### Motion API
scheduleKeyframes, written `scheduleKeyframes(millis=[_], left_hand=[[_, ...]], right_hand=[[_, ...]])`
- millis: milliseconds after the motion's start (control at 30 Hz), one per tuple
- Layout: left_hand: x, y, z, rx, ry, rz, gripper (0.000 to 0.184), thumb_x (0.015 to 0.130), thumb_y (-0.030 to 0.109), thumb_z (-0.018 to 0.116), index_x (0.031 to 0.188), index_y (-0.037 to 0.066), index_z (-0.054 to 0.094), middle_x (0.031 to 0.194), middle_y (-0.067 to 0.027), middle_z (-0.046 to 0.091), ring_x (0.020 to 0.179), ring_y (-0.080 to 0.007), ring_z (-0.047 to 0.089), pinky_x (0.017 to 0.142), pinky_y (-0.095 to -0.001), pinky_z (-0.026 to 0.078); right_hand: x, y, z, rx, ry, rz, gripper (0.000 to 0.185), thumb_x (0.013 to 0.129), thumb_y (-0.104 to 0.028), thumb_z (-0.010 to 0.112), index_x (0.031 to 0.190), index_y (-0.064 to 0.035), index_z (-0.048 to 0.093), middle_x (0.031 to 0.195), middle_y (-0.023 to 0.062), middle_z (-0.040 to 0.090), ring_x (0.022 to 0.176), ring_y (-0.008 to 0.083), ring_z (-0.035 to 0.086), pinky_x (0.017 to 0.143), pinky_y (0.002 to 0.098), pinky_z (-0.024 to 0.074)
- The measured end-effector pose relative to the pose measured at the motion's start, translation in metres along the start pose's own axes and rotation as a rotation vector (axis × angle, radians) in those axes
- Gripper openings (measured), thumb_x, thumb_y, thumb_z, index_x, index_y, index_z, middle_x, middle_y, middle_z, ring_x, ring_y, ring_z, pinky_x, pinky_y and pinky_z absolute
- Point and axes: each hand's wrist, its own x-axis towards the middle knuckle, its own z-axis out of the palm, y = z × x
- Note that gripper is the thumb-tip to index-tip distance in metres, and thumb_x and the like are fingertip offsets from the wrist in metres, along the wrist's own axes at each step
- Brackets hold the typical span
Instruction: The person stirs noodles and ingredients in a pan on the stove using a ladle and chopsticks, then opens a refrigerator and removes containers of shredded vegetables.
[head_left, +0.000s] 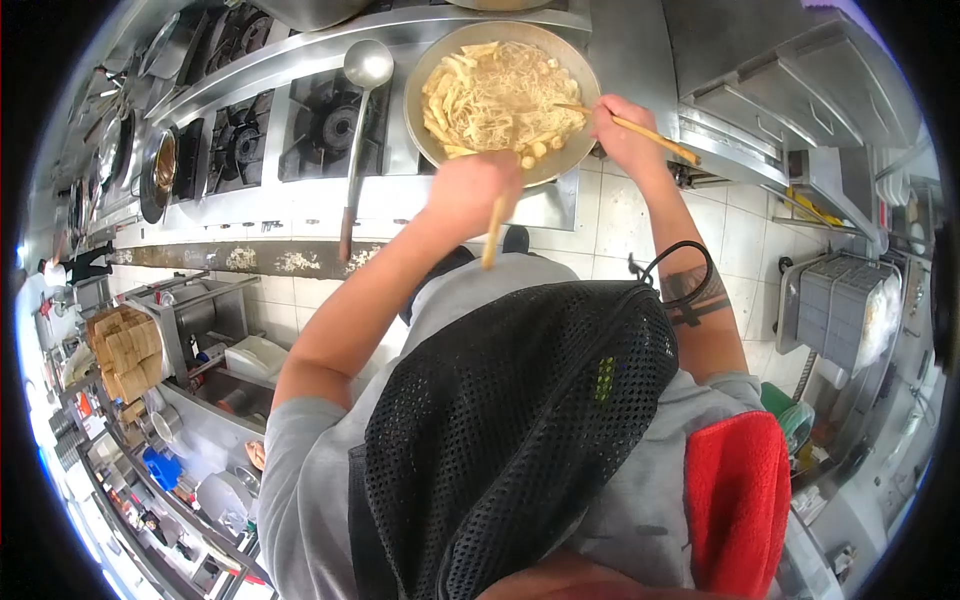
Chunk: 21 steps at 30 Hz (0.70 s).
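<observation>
A wide, round metal pan (412, 108) holds thin noodles (500, 90), with thicker pale yellow tube-like pieces (440, 88) around their edge. My left hand (475, 195) is closed around a wooden stick-like utensil (492, 240) at the near rim of the pan; its far end is hidden by the hand. My right hand (628, 138), to the right of the pan, grips a second wooden stick-like utensil (655, 137), whose thin tip reaches over the noodles. A long-handled metal ladle (368, 66) lies left of the pan, across the stove.
Gas burners (335, 125) line the stove left of the pan. A steel counter with drawers (790, 90) stands at the right. Behind on the left are a shelf unit with wooden boards (125, 350) and a blue container (160, 467). A grey rack (840, 305) is at the right.
</observation>
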Motion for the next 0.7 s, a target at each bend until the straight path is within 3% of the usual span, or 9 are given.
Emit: scheduleKeyframes(millis=[100, 200, 300, 400, 467, 533, 633, 700], left_hand=[[0.024, -0.004, 0.034, -0.131, 0.099, 0.191, 0.011, 0.092, 0.019, 0.061, 0.090, 0.008, 0.064, 0.074, -0.0183, 0.067, 0.067, -0.0417, 0.068, 0.062, -0.0523, 0.055], [0.034, -0.028, 0.051, 0.050, -0.111, 0.017, 0.015, 0.093, 0.021, 0.059, 0.090, 0.007, 0.063, 0.075, -0.0177, 0.068, 0.071, -0.0415, 0.069, 0.065, -0.0533, 0.055], [0.013, -0.042, 0.034, 0.124, -0.049, -0.063, 0.015, 0.093, 0.020, 0.059, 0.089, 0.006, 0.062, 0.073, -0.0181, 0.068, 0.071, -0.0415, 0.070, 0.065, -0.0530, 0.055], [-0.001, -0.024, 0.003, 0.121, -0.054, -0.007, 0.015, 0.094, 0.020, 0.058, 0.090, 0.006, 0.062, 0.072, -0.0187, 0.068, 0.071, -0.0423, 0.070, 0.066, -0.0526, 0.056], [0.006, -0.009, 0.005, 0.053, 0.014, 0.032, 0.015, 0.094, 0.020, 0.058, 0.091, 0.006, 0.062, 0.073, -0.0190, 0.069, 0.071, -0.0425, 0.070, 0.066, -0.0529, 0.056], [0.013, -0.010, 0.007, -0.010, 0.094, 0.070, 0.015, 0.094, 0.020, 0.058, 0.091, 0.006, 0.062, 0.073, -0.0192, 0.069, 0.070, -0.0428, 0.070, 0.066, -0.0532, 0.056], [0.022, -0.042, 0.014, 0.142, -0.015, 0.036, 0.015, 0.095, 0.020, 0.059, 0.092, 0.006, 0.062, 0.074, -0.0202, 0.070, 0.071, -0.0431, 0.070, 0.066, -0.0538, 0.056], [0.014, -0.065, 0.007, 0.184, -0.023, -0.167, 0.017, 0.096, 0.021, 0.058, 0.090, 0.005, 0.062, 0.074, -0.0215, 0.070, 0.072, -0.0431, 0.070, 0.067, -0.0540, 0.056]], right_hand=[[0.012, 0.019, 0.026, 0.124, -0.013, -0.111, 0.020, 0.098, -0.023, 0.059, 0.097, -0.0064, 0.069, 0.090, 0.0217, 0.071, 0.084, 0.0416, 0.069, 0.075, 0.0448, 0.0546], [0.013, 0.039, 0.023, -0.079, -0.087, -0.235, 0.019, 0.099, -0.022, 0.060, 0.099, -0.0060, 0.069, 0.092, 0.0214, 0.071, 0.084, 0.0432, 0.067, 0.075, 0.0441, 0.0547], [0.002, 0.035, 0.003, -0.081, -0.063, -0.140, 0.019, 0.099, -0.023, 0.060, 0.099, -0.0053, 0.068, 0.092, 0.0219, 0.070, 0.084, 0.0450, 0.066, 0.075, 0.0452, 0.0540], [-0.003, 0.020, 0.006, -0.090, -0.009, -0.121, 0.020, 0.099, -0.024, 0.060, 0.097, -0.0042, 0.067, 0.089, 0.0220, 0.068, 0.081, 0.0433, 0.066, 0.074, 0.0455, 0.0529], [-0.001, 0.002, 0.029, 0.268, -0.053, -0.164, 0.022, 0.100, -0.024, 0.060, 0.095, -0.0031, 0.065, 0.086, 0.0219, 0.067, 0.079, 0.0412, 0.066, 0.072, 0.0451, 0.0521], [0.007, -0.001, 0.056, 0.217, -0.115, -0.248, 0.021, 0.099, -0.023, 0.061, 0.094, -0.0032, 0.065, 0.086, 0.0208, 0.068, 0.078, 0.0403, 0.066, 0.071, 0.0443, 0.0521], [0.016, 0.022, 0.075, 0.138, -0.170, -0.388, 0.016, 0.098, -0.019, 0.060, 0.093, -0.0051, 0.066, 0.087, 0.0182, 0.070, 0.075, 0.0398, 0.066, 0.068, 0.0442, 0.0522], [0.020, 0.046, 0.058, -0.007, -0.108, -0.376, 0.011, 0.097, -0.015, 0.061, 0.094, -0.0063, 0.067, 0.086, 0.0181, 0.069, 0.075, 0.0397, 0.067, 0.069, 0.0444, 0.0528]])
